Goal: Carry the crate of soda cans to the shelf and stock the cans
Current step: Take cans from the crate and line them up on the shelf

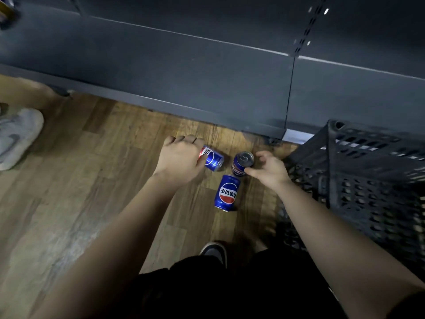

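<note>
Three blue soda cans are on the wooden floor in front of the dark shelf [207, 72]. My left hand [180, 158] grips one lying can [212, 158] at its left end, fingers curled round it. A second can [242, 163] stands upright; my right hand [268, 169] is beside it with spread fingers, thumb touching its side. The third can [226, 193] lies on its side nearer to me, untouched. The dark plastic crate [368, 180] stands at the right, its inside not visible.
The shelf's low base runs across the view just beyond the cans. Another person's grey shoe [17, 137] is at the left edge. My own shoe [213, 252] is just below the cans. Some cans [7, 10] sit blurred at the top left.
</note>
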